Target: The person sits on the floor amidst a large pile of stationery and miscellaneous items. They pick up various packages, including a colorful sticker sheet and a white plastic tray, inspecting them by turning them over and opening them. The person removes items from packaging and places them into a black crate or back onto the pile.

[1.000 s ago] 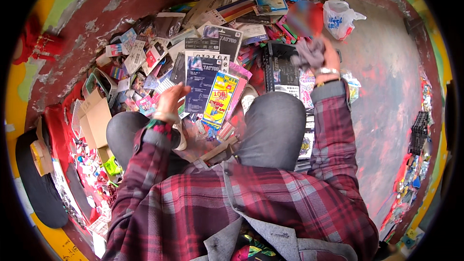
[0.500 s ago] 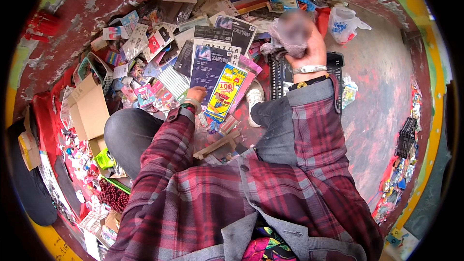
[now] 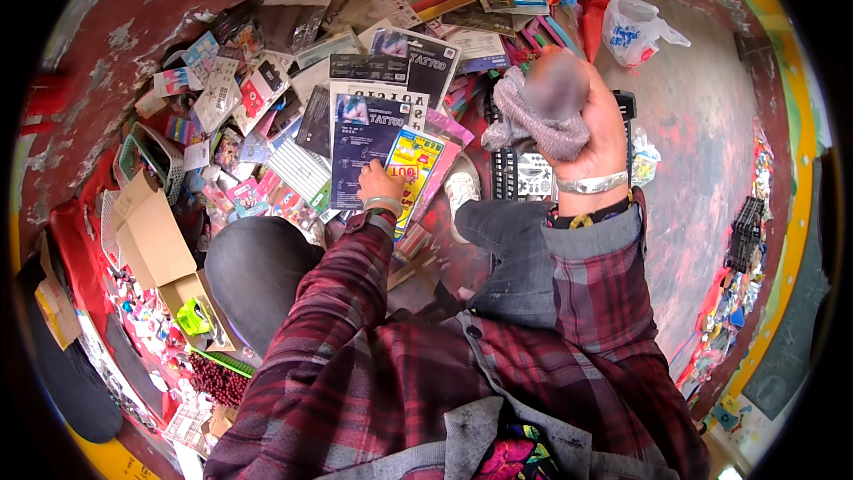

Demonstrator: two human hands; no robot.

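High on the right, my right hand [image 3: 600, 129] is wrapped round a bundle of grey-mauve knit cloth [image 3: 524, 120]. The bundle's round top is blurred, so its kind does not show. Lower and to the left, my left hand [image 3: 382, 184] lies with bent fingers at the left edge of a yellow printed packet [image 3: 418, 156]. Under it is a dark blue flat packet [image 3: 360, 138] with a white border. Part of the yellow packet's lower left side is hidden by the hand. A black packet [image 3: 435, 58] lies farther back.
Several flat packages fill the pile ahead. A black crate [image 3: 505, 180] stands below my right hand, a white plastic bag [image 3: 633, 31] beyond it. At left are an open cardboard box [image 3: 151, 231] and a pale basket [image 3: 142, 153]. Another black crate [image 3: 745, 244] sits far right.
My left hand has moved right across the dark blue packet to the yellow one, whose lower end has shifted right. My right hand still holds the cloth bundle, now slightly lower and farther right.
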